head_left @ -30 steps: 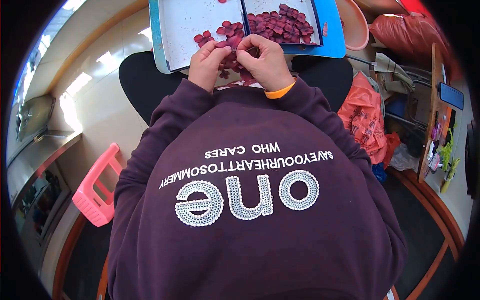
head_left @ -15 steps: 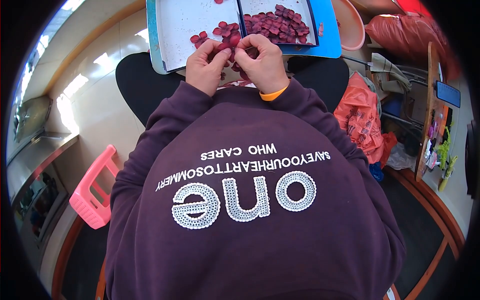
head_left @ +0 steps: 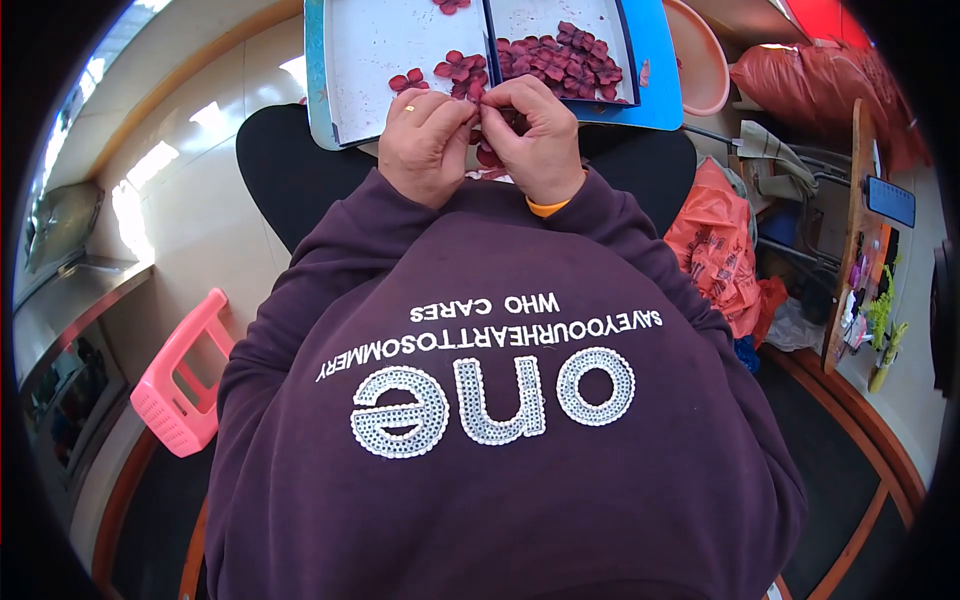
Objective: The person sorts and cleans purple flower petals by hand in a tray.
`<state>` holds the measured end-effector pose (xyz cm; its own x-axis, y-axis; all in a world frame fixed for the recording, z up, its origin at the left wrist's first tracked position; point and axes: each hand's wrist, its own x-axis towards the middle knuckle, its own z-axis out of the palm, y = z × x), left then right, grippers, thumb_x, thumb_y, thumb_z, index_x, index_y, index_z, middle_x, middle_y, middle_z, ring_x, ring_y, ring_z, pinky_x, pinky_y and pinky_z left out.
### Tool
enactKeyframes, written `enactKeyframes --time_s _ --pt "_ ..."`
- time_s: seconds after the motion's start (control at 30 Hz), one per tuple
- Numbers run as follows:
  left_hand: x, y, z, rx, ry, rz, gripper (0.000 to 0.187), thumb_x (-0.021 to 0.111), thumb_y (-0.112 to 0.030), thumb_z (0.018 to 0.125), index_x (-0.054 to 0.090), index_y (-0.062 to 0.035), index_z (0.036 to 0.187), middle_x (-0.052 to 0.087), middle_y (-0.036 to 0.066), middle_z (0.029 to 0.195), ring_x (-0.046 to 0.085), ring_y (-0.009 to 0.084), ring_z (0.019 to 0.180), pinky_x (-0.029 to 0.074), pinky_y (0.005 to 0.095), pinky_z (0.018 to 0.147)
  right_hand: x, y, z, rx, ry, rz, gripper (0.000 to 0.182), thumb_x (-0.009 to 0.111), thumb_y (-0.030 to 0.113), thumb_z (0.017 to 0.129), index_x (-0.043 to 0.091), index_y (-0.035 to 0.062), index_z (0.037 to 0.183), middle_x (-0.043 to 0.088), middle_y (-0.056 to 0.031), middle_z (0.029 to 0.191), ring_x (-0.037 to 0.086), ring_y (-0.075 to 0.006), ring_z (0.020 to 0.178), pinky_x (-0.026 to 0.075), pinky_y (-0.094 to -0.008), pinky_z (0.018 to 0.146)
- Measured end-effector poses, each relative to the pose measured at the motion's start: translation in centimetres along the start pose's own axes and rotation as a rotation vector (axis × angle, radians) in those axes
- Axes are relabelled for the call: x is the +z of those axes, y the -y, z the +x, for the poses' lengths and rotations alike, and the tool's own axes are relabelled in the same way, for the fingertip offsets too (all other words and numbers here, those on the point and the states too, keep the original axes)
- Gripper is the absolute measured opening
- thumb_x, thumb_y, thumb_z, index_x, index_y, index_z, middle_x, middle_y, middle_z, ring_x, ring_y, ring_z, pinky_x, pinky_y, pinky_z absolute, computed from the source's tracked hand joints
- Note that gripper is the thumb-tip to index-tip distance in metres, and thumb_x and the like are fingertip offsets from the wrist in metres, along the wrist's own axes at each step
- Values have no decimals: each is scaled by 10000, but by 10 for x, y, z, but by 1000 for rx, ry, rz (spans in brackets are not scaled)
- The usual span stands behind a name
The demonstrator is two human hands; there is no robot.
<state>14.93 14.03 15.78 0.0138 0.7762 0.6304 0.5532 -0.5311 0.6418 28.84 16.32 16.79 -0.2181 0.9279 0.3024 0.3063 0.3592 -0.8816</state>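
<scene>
My left hand (head_left: 425,145) and my right hand (head_left: 533,140) meet at the near edge of a white tray (head_left: 365,75). Their fingertips are pinched together on dark red petals (head_left: 476,90); the exact hold of each is partly hidden by the fingers. More red petals hang just below, between the hands. Loose petal pieces (head_left: 407,80) lie in the tray's left part, near my left fingers. A dense pile of dark red petals (head_left: 570,62) fills much of the right compartment, beyond my right hand.
The tray sits on a blue board (head_left: 655,60) over my lap. A pink basin (head_left: 700,55) and red plastic bags (head_left: 715,240) are at the right. A pink stool (head_left: 175,385) stands on the floor at the left. A phone (head_left: 890,201) is at the far right.
My left hand has turned so that its back and a ring show, its fingers more curled. My right hand stays pinched close by. The whole view has shifted slightly.
</scene>
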Motion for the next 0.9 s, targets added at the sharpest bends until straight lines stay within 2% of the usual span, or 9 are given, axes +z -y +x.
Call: enactKeyframes --time_s 0.07,0.2,0.4,0.53,0.73,0.87,0.9 --pt "1 1 -2 54 -19 9 186 609 28 682 616 -50 851 591 44 799 522 213 683 420 288 739 1 -1 0 -19 7 3 97 585 -34 759 612 16 838 564 -14 825 496 -79 609 410 -168 532" --pt "3 -2 -4 -109 -52 -57 182 615 23 685 621 -43 854 596 39 796 527 209 689 428 284 719 2 2 -1 230 0 262 125 577 -25 783 602 24 895 570 -18 803 508 -77 631 428 -169 549" --pt "4 5 -7 -259 -26 -132 159 603 21 711 622 -41 857 595 39 810 527 166 686 431 252 661 0 4 3 455 105 429 94 556 -3 784 588 27 867 548 -18 709 480 -83 586 405 -174 533" --pt "0 12 -8 -868 14 -634 123 578 17 744 609 -38 849 566 35 815 499 117 663 412 211 592 0 -5 3 460 84 445 87 555 -8 778 571 24 858 554 -21 686 486 -77 588 402 -171 531" --pt "1 8 -5 -859 -220 -665 84 549 9 776 587 -28 841 533 31 801 468 88 639 384 186 558 0 0 4 480 29 444 102 559 -33 792 557 8 885 573 -34 705 527 -75 587 432 -156 537" --pt "-1 1 -7 -505 31 -389 56 552 -3 784 563 -20 836 518 29 774 448 93 617 376 193 554 1 -6 3 385 53 306 109 553 -41 786 549 17 878 572 -32 702 527 -71 581 421 -154 525" --pt "-2 2 -8 -505 30 -386 56 552 -3 784 563 -20 836 518 29 774 448 93 617 376 193 554 2 -6 3 384 55 308 109 553 -41 786 549 17 878 572 -32 702 527 -71 581 421 -154 525"
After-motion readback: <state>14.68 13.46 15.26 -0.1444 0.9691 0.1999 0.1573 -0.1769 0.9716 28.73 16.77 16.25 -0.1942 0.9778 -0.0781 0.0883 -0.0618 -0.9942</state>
